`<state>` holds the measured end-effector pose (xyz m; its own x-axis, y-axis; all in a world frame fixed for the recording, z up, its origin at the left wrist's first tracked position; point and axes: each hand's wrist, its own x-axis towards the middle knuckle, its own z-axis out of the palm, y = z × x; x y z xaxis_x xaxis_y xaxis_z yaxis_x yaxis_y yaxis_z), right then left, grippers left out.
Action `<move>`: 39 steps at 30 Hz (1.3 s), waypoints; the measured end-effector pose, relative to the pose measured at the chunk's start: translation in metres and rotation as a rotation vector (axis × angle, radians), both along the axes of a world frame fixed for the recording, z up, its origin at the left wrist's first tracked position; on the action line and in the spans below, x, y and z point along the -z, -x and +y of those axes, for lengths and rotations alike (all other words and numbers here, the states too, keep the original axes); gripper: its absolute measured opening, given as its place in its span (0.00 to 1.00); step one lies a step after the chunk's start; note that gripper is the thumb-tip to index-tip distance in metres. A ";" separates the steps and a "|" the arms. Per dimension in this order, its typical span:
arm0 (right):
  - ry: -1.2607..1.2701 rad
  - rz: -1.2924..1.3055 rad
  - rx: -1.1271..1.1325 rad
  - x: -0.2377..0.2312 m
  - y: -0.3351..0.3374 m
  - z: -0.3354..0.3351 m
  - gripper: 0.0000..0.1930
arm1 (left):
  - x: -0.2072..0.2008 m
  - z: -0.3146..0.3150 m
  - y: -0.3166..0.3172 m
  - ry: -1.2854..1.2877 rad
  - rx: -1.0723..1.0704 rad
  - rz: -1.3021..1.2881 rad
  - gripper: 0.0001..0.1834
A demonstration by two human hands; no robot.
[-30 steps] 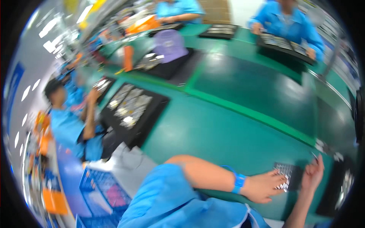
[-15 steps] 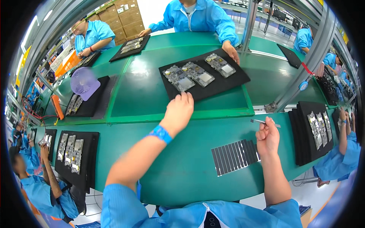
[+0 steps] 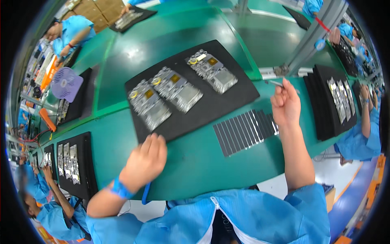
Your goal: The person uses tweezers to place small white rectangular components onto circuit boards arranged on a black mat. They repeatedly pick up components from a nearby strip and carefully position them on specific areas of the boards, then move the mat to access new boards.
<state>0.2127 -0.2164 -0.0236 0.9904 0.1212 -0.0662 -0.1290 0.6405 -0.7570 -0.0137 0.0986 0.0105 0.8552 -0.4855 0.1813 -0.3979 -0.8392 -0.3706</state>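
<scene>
My left hand (image 3: 147, 159), with a blue wristband, pinches the near left corner of a black foam pad (image 3: 203, 110). Three circuit boards lie on this pad: a left board (image 3: 149, 105), a middle board (image 3: 177, 89) and a right board (image 3: 212, 71), each with a silvery metal plate. Raised beside the pad's right side, my right hand (image 3: 285, 103) is closed around a pair of metal tweezers (image 3: 274, 83). Below its fingers a set of dark, narrow strips (image 3: 243, 132) lies in a row on the green table.
To the right stands a stack of black pads (image 3: 321, 103) with boards on top. More boards lie on a black pad (image 3: 83, 162) at the left. A purple fan (image 3: 66, 84) stands at the far left. A metal post (image 3: 310, 44) rises at the back right. Co-workers sit around.
My left hand has drawn the pad with its boards toward me, off the raised far surface. The co-worker's hand no longer touches it. My right hand still holds the tweezers.
</scene>
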 end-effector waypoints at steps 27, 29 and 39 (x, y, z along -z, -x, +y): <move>0.515 -0.055 -0.662 0.002 0.033 0.071 0.11 | 0.047 -0.116 -0.049 0.283 0.043 -0.111 0.15; 0.559 -0.058 -0.659 0.001 0.032 0.072 0.11 | 0.049 -0.116 -0.049 0.283 0.050 -0.121 0.15; 0.583 -0.058 -0.648 -0.001 0.032 0.075 0.11 | 0.052 -0.116 -0.050 0.304 0.066 -0.142 0.15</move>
<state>0.1807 -0.1412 -0.0230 0.7420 0.6243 -0.2443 -0.2845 -0.0368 -0.9580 0.0368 -0.0169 -0.0411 0.7798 -0.4445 0.4409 -0.4176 -0.8940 -0.1627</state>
